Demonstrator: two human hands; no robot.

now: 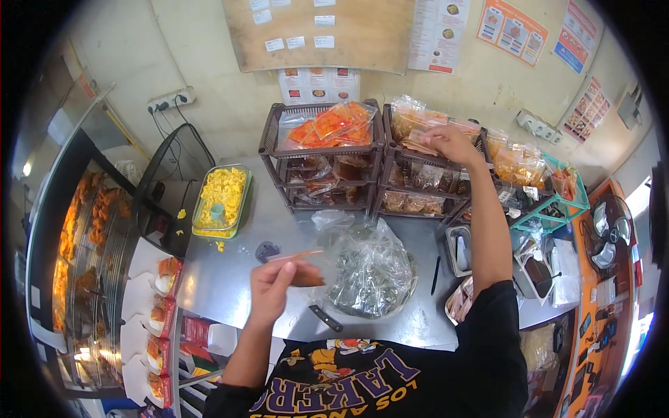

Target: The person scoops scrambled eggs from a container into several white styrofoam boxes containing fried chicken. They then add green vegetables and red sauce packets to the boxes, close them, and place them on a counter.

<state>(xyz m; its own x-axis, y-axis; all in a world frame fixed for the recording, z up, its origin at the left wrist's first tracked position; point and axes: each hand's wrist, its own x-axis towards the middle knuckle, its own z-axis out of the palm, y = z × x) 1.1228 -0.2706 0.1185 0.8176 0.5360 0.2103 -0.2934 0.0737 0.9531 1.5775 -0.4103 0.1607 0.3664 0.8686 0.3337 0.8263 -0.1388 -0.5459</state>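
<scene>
My left hand point(272, 289) is closed over the front of the steel counter, pinching a small clear sachet with brown contents point(308, 277). At the back right, my right hand point(451, 144) reaches into the top brown plastic basket point(433, 159). Its fingers are closed on a small flat packet point(417, 145) among other bagged food. Between my arms lies a large clear plastic bag point(369, 268), bunched up, with its contents hard to make out. A knife with a dark handle point(325, 318) rests near the counter's front edge, beside the bag.
Another basket stack point(320, 157) holds orange and brown packets. A glass dish of yellow food point(223, 198) stands at left, before a heated display case point(90, 258) and boxed food point(159, 317). Right of the bag are a black pen point(436, 275), metal containers point(460, 251) and a green basket point(568, 191).
</scene>
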